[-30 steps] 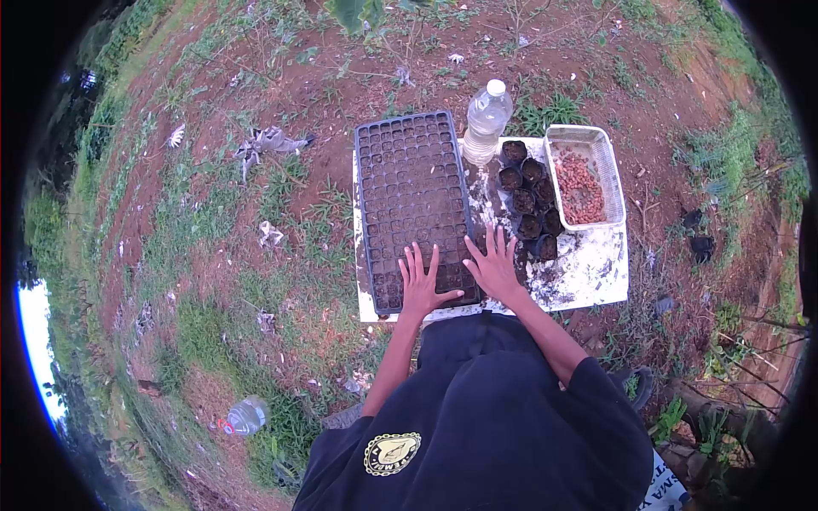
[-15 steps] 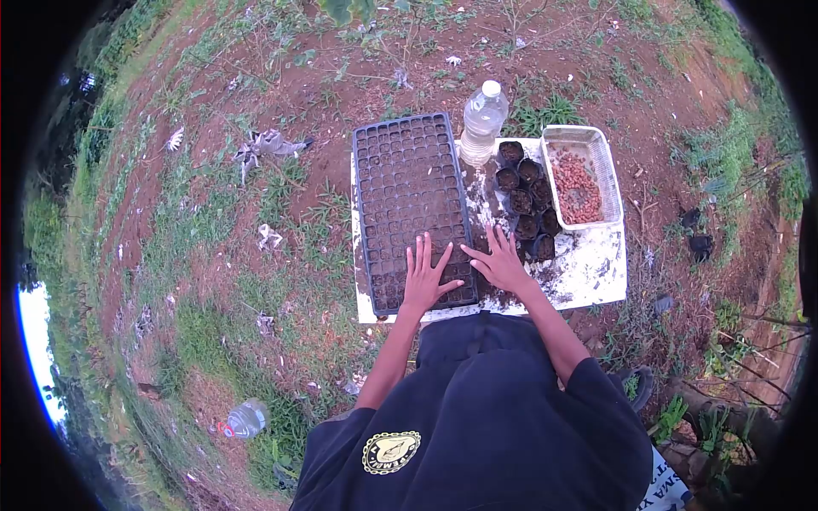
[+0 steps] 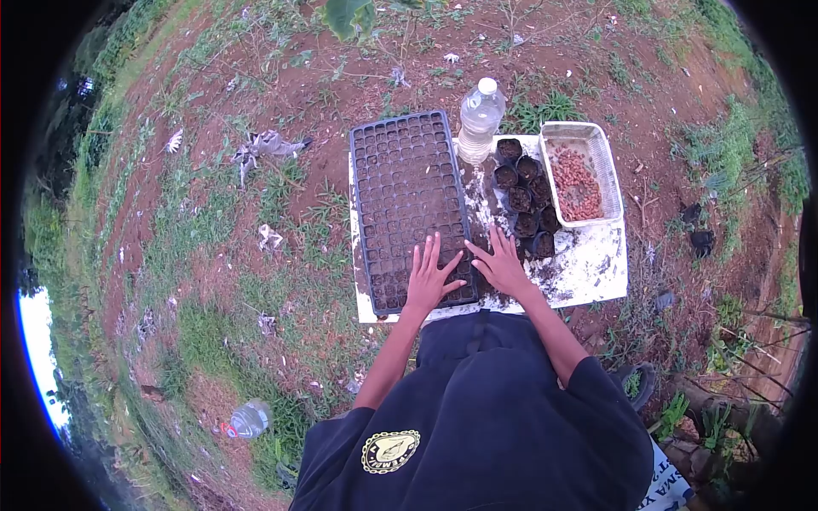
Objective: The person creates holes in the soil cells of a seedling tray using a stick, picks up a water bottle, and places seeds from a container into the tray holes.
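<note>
A black seedling tray with many soil-filled cells lies on the left part of a white board. My left hand is spread over the tray's near end, holding nothing. Just right of the tray's near right edge is my right hand, fingers apart and empty, above the soil-smeared board. Several small black pots of soil stand beyond it. At the board's right, a white basket holds reddish pellets or seeds. A clear bottle with a white cap stands at the back.
Grass and reddish soil surround the board. A clear plastic bottle lies on the ground at the lower left. A grey crumpled cloth or plastic is left of the tray. Dark objects lie on the right, and leaves hang at the top.
My left hand has moved slightly up and farther over the tray, its fingers still spread. My right hand has shifted slightly. The objects on the board keep their arrangement.
</note>
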Tool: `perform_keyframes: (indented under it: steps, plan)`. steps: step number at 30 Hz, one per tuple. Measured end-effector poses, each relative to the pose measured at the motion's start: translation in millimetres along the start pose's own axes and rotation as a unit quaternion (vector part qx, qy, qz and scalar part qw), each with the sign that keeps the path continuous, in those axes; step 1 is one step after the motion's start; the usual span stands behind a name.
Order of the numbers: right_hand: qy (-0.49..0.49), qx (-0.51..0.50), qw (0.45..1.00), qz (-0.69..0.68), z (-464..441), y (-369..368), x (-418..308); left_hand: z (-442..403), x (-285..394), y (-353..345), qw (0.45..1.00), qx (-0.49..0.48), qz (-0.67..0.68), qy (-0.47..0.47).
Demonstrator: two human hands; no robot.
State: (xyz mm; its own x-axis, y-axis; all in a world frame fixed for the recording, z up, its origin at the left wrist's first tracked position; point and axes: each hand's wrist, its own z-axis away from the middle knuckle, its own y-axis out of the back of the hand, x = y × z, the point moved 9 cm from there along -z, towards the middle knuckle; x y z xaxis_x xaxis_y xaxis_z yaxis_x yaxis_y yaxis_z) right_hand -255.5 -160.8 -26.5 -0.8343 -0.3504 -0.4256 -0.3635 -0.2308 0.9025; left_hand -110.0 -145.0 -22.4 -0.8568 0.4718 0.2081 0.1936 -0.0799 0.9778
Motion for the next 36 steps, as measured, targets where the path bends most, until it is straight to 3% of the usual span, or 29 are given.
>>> perform_keyframes:
  steps: [3, 5, 7, 11, 25, 30, 36]
  plan:
    - [-0.037, 0.046, 0.996, -0.061, 1, 3, 3, 1, 1, -2, 1.000, 0.013, 0.015, 0.009]
    - [-0.025, 0.029, 0.999, -0.037, 2, -1, -3, 1, 1, -1, 0.999, 0.029, 0.030, 0.023]
    - [-0.006, 0.025, 1.000, 0.004, 5, -4, -9, 5, -11, 1, 0.986, 0.059, 0.123, 0.096]
    - [0.010, 0.047, 0.998, 0.029, 3, 1, -16, 10, -10, 1, 0.987, 0.052, 0.108, 0.104]
    - [0.016, 0.052, 0.997, 0.060, 3, 9, -18, 8, 5, 5, 0.994, 0.046, 0.049, 0.087]
    - [-0.034, 0.090, 0.991, -0.088, 5, 15, -4, 6, 8, 0, 0.997, 0.026, 0.042, 0.066]
    - [-0.005, 0.077, 0.995, -0.064, 6, 12, -13, 5, 5, 3, 0.996, 0.039, 0.037, 0.070]
